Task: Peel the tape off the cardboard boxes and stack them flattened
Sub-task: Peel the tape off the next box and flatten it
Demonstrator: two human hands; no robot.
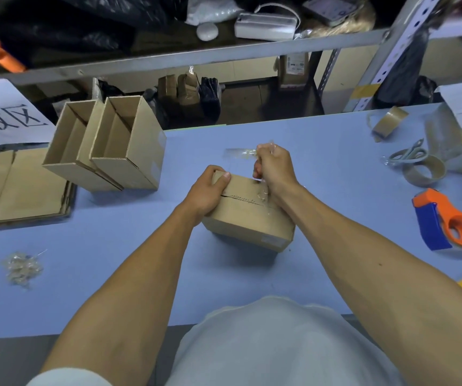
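Note:
A small closed cardboard box (pixel 248 221) stands on the blue table (pixel 112 274) in front of me. My left hand (pixel 207 195) grips its far left corner, thumb on top. My right hand (pixel 274 168) is fisted above the box's far right edge and holds a strip of clear tape (pixel 263 190) that runs down to the box top. The seam between the top flaps shows bare. Two open boxes (pixel 107 143) stand at the left rear. Flattened cardboard (pixel 23 188) lies stacked at the far left.
A crumpled wad of clear tape (pixel 22 270) lies near left. At right are an orange and blue tape dispenser (pixel 447 221), tape rolls (pixel 423 171), scissors (pixel 408 156) and papers. A metal shelf (pixel 196 57) runs above the table's far edge.

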